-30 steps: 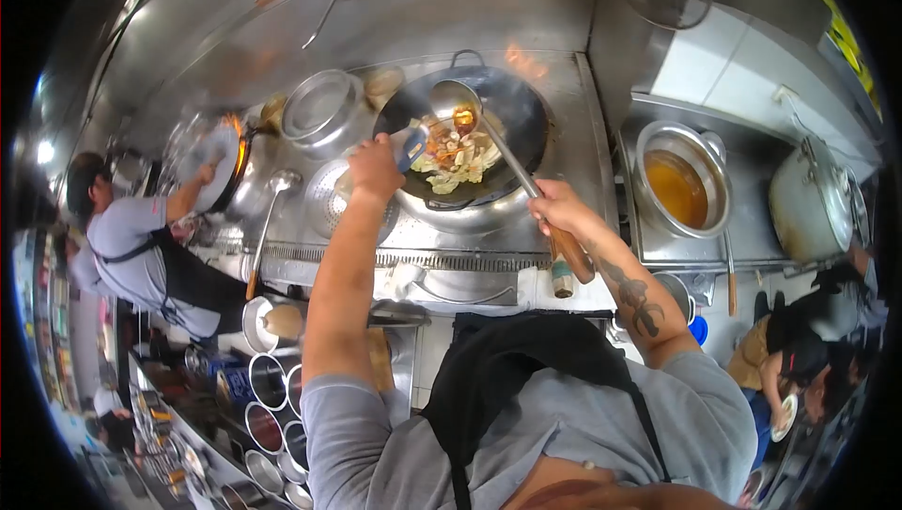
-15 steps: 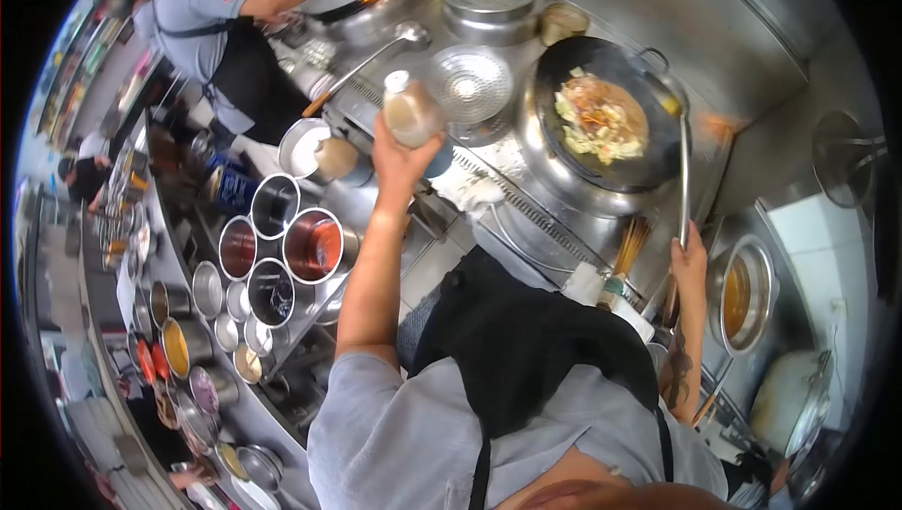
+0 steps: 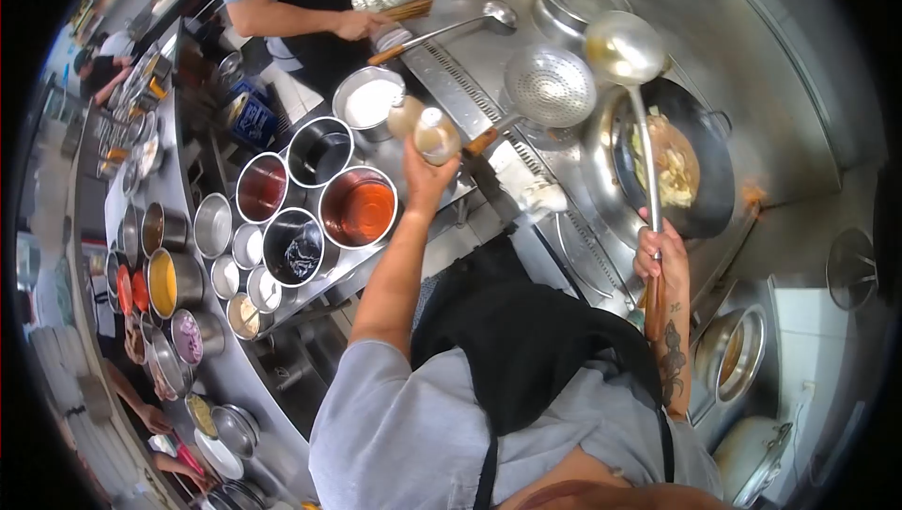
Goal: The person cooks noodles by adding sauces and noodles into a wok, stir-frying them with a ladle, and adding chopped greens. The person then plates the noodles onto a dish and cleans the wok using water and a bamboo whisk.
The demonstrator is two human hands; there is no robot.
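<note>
My left hand (image 3: 432, 177) is closed around a bottle (image 3: 437, 140) of cloudy light-brown liquid with a white cap. A similar bottle (image 3: 404, 115) stands just behind it, beside a pot of white contents (image 3: 370, 100). Wrapped round the lower handle of a long ladle is my right hand (image 3: 663, 251). The ladle (image 3: 625, 51) rises across the front of a dark wok (image 3: 719, 190), its bowl above the rim and apart from the food. Inside the wok lies chopped, pale-yellow cooked food (image 3: 678, 172).
A perforated strainer (image 3: 550, 85) with a wooden handle lies left of the wok. Pots of red sauce (image 3: 362, 211) and dark liquid (image 3: 299, 251) line the left counter. Another ladle (image 3: 498, 14) rests near a co-worker's hand (image 3: 362, 24), which holds a bamboo brush (image 3: 409, 10).
The bottle in my left hand has come down beside the other bottle. My right hand has drawn the ladle back from the wok's far-right rim, raising its bowl. The view has turned left.
</note>
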